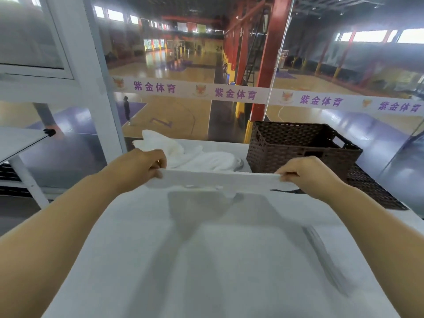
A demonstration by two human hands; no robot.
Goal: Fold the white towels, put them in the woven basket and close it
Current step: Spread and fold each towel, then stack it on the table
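While your left fingers [158,162] curl down over one end of a white towel [220,182] with the thumb pressed up from beneath, your right fingers [289,175] pinch the opposite end in the same way. The cloth runs taut and nearly level between them. Both grips are closed on the fabric and hold nothing else.

Your left hand [140,167] sits knuckles up with the wrist straight, and its bare forearm reaches in from the lower left corner. Your right hand [309,175] mirrors it, with the forearm coming in from the lower right. Both arms are stretched well forward, and the hands are spread as far apart as the towel is long.

You hold the towel clear of the white worktop [206,260], which shows its shadow and the shadows of your arms.

Beyond your left hand, a loose heap of white towels [195,154] lies crumpled near the worktop's far edge. To the right of that heap, just behind your right hand, the dark brown woven basket [298,145] stands upright with its top open. What it contains cannot be seen from this angle. A flat woven panel [374,196] of the same dark weave lies on the worktop at the basket's near right side, and the basket appears to rest partly on it.
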